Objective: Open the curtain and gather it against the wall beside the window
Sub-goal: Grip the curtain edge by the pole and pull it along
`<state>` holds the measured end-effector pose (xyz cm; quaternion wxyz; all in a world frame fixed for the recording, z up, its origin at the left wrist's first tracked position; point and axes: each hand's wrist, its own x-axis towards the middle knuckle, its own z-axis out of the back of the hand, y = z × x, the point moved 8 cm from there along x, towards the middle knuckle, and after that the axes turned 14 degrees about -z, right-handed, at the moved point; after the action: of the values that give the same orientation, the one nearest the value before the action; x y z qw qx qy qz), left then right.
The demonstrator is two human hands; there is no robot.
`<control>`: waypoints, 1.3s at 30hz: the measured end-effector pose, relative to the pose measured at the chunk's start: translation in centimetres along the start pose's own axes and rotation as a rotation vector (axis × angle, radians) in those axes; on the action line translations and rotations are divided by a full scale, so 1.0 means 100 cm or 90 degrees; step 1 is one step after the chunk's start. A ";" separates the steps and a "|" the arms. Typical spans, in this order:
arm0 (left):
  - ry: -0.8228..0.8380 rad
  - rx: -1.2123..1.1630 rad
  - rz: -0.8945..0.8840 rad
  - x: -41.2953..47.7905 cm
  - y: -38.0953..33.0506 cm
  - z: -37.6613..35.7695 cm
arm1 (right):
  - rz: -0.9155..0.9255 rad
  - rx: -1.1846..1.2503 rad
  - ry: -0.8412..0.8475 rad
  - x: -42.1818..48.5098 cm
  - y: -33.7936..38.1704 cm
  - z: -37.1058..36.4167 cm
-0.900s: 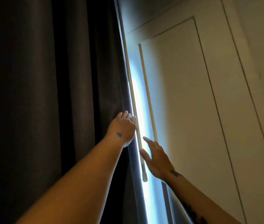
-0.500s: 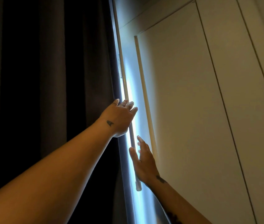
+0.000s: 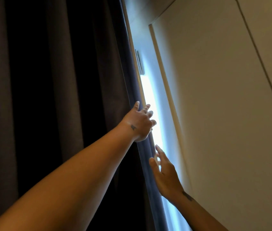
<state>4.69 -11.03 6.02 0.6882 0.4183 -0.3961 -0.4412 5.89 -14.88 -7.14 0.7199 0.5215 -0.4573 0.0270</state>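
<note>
Now that the left hand [image 3: 139, 125] has spread its fingers around the curtain [image 3: 128, 84] edge, not yet clamped, the open right hand [image 3: 166, 176] at five o'clock has closed in; pulling can start.

The room is dim. Daylight glares, blown out white, from a narrow window gap [image 3: 150, 104] just beyond the left hand [image 3: 139, 124] and above the right hand [image 3: 166, 177]. Left of the hands, the dark pleated fabric curtain [image 3: 57, 80] sinks into near-black shadow. Straight lines lean from wide-angle distortion.
</note>
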 end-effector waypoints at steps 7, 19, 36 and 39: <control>0.077 0.090 -0.074 -0.007 0.003 -0.022 | 0.014 0.006 -0.071 0.007 -0.011 -0.002; 0.050 0.050 -0.078 -0.016 0.011 -0.041 | -0.052 0.094 -0.021 0.020 -0.020 -0.038; 0.211 0.178 -0.224 -0.021 0.030 -0.045 | 0.049 0.141 -0.005 0.007 0.016 -0.069; 0.110 0.170 -0.266 -0.037 0.031 -0.034 | 0.049 0.142 0.022 0.000 0.024 -0.079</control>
<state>7.59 -5.93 7.10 0.5522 0.6141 -0.2957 -0.4801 9.64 -7.63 -5.69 0.6636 0.5798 -0.4587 0.1143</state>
